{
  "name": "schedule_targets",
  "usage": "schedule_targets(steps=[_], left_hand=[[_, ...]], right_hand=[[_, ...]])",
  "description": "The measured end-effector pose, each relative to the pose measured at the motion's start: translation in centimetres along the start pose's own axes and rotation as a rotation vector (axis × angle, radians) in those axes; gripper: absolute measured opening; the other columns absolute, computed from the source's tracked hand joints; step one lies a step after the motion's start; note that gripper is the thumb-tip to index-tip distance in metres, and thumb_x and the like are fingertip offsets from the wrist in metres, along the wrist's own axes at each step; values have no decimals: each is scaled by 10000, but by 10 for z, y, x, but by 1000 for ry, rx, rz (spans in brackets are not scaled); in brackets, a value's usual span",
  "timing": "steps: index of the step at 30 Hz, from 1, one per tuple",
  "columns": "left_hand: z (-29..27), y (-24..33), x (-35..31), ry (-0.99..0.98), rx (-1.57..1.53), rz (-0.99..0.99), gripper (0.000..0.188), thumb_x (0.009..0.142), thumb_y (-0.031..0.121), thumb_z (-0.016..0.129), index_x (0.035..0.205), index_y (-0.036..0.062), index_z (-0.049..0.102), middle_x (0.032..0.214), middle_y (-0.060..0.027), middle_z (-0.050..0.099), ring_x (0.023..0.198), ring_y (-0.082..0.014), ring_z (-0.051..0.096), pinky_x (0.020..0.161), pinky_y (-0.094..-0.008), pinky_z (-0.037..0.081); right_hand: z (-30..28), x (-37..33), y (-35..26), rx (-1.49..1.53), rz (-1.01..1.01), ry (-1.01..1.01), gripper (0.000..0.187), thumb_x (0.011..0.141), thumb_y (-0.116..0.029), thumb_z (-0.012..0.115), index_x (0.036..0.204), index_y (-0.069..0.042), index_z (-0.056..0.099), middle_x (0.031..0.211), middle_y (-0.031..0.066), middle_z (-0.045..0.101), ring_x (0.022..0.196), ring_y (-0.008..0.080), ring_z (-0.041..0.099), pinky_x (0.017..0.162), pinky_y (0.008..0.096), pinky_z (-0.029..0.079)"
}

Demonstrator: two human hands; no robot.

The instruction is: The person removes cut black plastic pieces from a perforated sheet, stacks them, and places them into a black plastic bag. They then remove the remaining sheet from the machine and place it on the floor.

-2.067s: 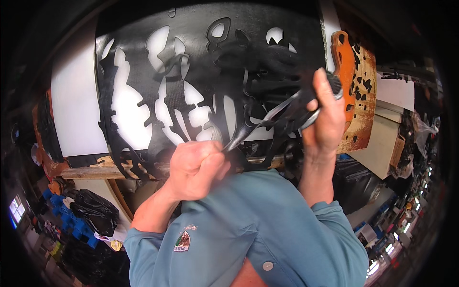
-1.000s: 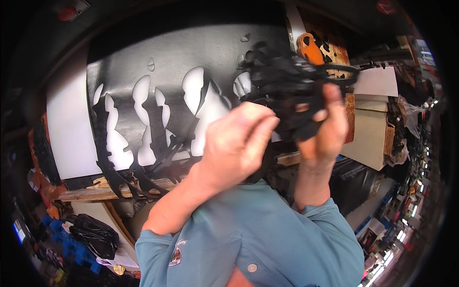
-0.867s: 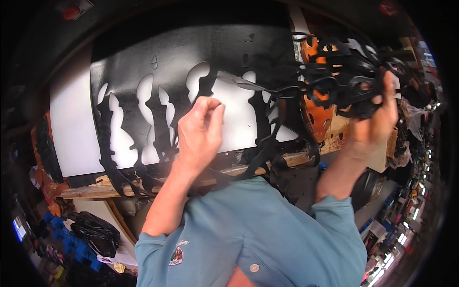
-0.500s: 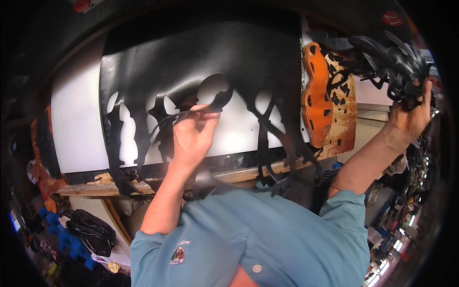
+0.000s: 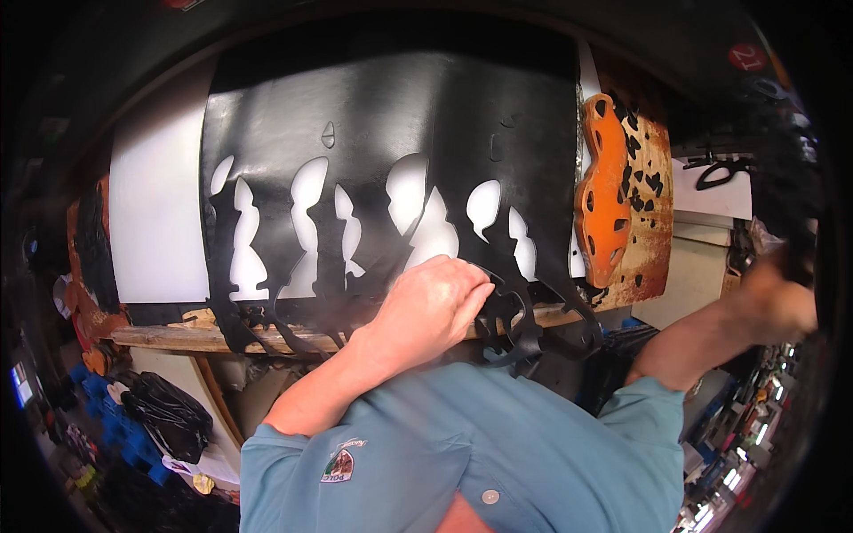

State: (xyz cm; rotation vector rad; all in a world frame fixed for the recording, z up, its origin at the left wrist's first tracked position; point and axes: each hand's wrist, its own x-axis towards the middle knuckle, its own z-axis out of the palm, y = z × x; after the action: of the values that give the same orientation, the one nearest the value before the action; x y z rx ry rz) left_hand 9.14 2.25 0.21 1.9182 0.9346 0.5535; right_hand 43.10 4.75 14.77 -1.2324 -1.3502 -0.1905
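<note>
Head view of a black sheet point(image 5: 373, 115), perforated with rounded openings, spread from centre to twelve o'clock on the counter point(image 5: 160, 338) over a white panel point(image 5: 160, 195), bare between nine and ten. Cut strips drooping past the near edge, from eight o'clock round to four. Left hand point(image 5: 426, 311) just below centre, at six o'clock, fingers pinching the sheet's cut edge. Right hand point(image 5: 786, 306) far out, just past three; owing to blur, cannot tell fingers spread from closed. Orange perforated plate point(image 5: 604, 182) at two o'clock, against a stained board point(image 5: 653, 240) dotted with black scraps point(image 5: 655, 182). Step in hand, as judged: freeing a cut strip. Called for next: firm pinch, steady pull, neighbouring strips untorn.
</note>
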Motion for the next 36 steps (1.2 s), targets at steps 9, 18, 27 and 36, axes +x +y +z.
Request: schedule_targets(steps=[9,18,27,36], left_hand=[[-13,19,-10,-11,-674,-403,342,1072,214,626,1293,-41,681,1110,-170,776,973,-215,744,899,-335,584],[-59,42,-10,108,-1184,-316,580,1144,442,446,1405,-66,546,1313,-173,665,1126,-200,678,1004,-349,547],[-52,26,-79,392,-1230,-640,276,1130,254,541,1192,9,649,1045,-21,681,887,-57,607,763,-255,523],[-138,-10,-94,245,-935,-402,340,1114,244,551,1227,-40,700,1104,-84,764,984,-136,711,906,-299,572]], right_hand=[[52,-115,-7,-4,411,-649,164,976,-62,748,1059,75,714,856,141,683,729,248,628,688,351,507],[105,-93,-81,12,-368,-893,432,669,-53,789,1090,-1,709,816,68,578,749,260,553,621,376,476],[134,-165,-133,250,-295,-1065,451,690,-48,669,1115,101,674,995,154,578,839,289,576,665,333,550],[152,-154,-101,570,253,-824,165,909,-60,755,1045,28,721,1011,89,612,796,182,581,696,289,485]])
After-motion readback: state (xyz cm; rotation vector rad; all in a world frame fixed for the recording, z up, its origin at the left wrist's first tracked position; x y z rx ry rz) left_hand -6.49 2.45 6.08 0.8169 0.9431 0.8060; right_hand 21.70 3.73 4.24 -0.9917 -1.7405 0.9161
